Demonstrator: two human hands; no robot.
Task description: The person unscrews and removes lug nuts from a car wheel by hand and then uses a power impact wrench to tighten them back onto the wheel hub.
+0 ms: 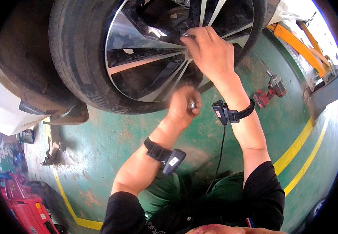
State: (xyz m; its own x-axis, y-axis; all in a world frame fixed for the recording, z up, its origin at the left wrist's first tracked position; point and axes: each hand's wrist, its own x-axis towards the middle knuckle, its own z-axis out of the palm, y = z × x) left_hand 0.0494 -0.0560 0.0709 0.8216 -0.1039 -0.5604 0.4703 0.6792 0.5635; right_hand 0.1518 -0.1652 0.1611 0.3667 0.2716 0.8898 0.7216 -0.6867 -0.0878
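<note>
A car wheel fills the upper middle, its black tyre around a black-and-silver alloy rim. Near the hub, my right hand pinches a small shiny lug nut between thumb and fingertips. Whether the nut touches a stud is hard to see. Lower down, just in front of the rim's bottom edge, my left hand is curled, slightly blurred, around shiny metal that looks like lug nuts. How many it holds is hidden by the fingers.
A red-and-black cordless impact wrench lies on the green floor at right. Beyond it stands an orange lift arm. White bodywork is at left, with a red machine at lower left. A black cable hangs from my right wrist strap.
</note>
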